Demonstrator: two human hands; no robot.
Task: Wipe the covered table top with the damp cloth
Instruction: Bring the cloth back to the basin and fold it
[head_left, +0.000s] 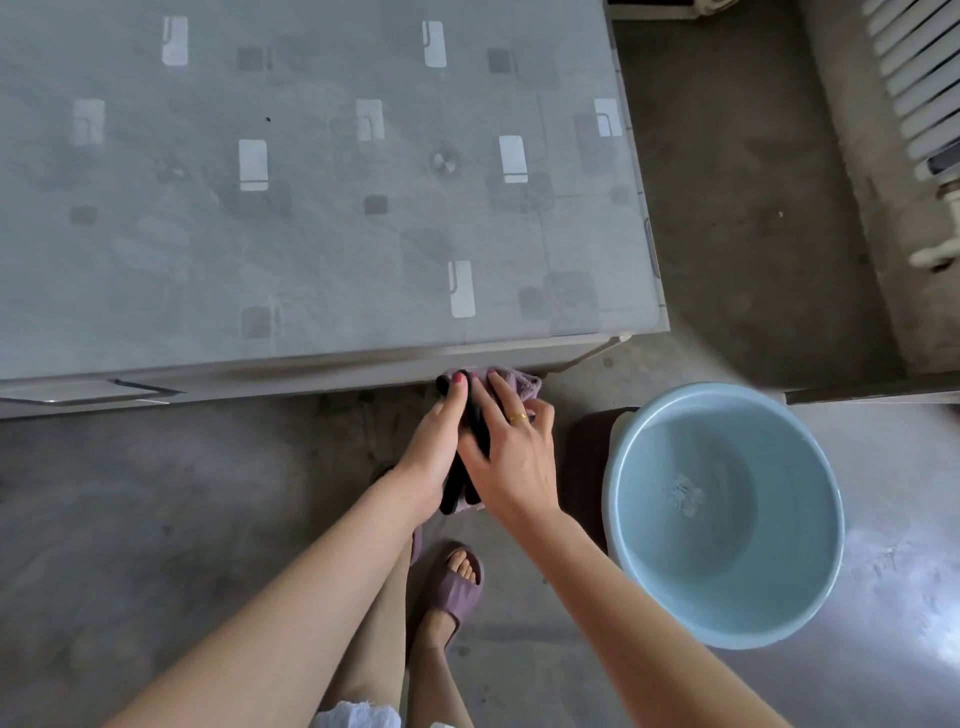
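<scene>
Both our hands, left hand (434, 441) and right hand (511, 462), squeeze the cloth (511, 382) below the table (311, 208); we think wiping hasn't started.

One covered table (311, 218), one purple-and-black cloth (475, 415), one pale blue basin (724, 514), one white radiator (919, 104). Two hands: left hand (434, 457), right hand (511, 452). One gold ring (518, 417), one purple slipper (457, 577) plainly in view.

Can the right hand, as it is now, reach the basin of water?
Probably yes: the right hand holds the cloth, and the basin sits just beside it, nothing between.
</scene>
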